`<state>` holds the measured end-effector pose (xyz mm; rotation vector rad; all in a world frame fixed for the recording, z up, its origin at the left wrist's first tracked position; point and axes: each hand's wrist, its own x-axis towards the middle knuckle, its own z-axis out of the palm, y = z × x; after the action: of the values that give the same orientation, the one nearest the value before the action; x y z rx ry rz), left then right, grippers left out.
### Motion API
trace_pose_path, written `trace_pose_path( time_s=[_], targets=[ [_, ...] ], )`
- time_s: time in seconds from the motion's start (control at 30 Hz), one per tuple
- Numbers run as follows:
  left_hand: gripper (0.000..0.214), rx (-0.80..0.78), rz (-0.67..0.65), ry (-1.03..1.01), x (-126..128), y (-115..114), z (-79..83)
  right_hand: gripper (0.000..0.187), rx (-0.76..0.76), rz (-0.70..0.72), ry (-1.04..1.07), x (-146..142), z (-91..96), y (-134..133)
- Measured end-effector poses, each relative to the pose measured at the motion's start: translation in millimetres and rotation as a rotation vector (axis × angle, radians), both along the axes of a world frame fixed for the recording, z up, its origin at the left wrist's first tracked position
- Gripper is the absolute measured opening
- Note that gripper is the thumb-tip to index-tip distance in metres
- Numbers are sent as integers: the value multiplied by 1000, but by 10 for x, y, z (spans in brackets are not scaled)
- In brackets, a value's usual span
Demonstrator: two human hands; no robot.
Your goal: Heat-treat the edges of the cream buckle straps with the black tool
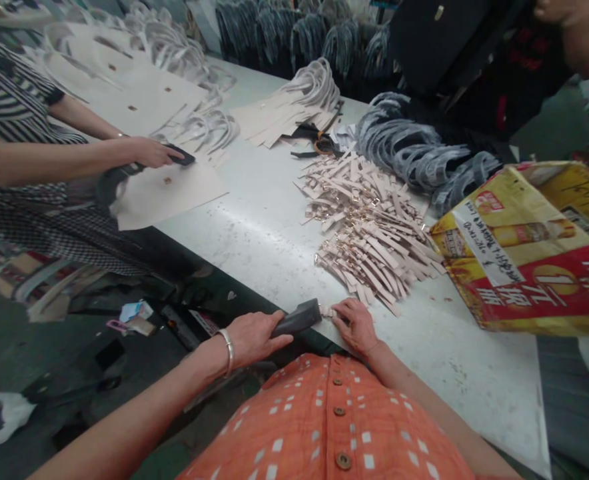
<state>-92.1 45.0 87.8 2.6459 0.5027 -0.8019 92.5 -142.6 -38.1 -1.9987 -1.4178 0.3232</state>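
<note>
My left hand [257, 337], with a silver bangle at the wrist, is closed round a dark hand-held tool [299, 319] with a broad, blunt end. The tool points right, over the table's near edge. Just beyond its end, a short beige strap [327, 311] with a small metal fitting is pinched in the fingers of my right hand [355, 325]. The strap's end lies close to the tool; whether they touch I cannot tell. Ahead of my right hand spreads a heap of beige buckle straps [369, 233], many with gold-coloured metal parts.
A yellow and red carton [524, 260] stands at right on the white table [254, 233]. Behind the heap lie black-and-orange pliers [319, 142] and plastic-wrapped handles [414, 147]. At left, a co-worker's hand [154, 152] holds a black tool over a beige panel [174, 193]. Another person stands back right.
</note>
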Motion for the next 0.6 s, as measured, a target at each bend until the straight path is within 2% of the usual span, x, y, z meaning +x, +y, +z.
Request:
trace_pose_path(
  time_s=[0.2, 0.37, 0.6],
  targets=[
    [57, 49, -91, -36, 168, 6, -31, 19, 47, -5, 18, 15, -51, -7],
    [57, 20, -81, -25, 206, 88, 7, 20, 68, 16, 10, 37, -72, -15],
    [58, -29, -47, 24, 125, 186, 82, 21, 100, 8, -13, 28, -121, -54]
  ],
)
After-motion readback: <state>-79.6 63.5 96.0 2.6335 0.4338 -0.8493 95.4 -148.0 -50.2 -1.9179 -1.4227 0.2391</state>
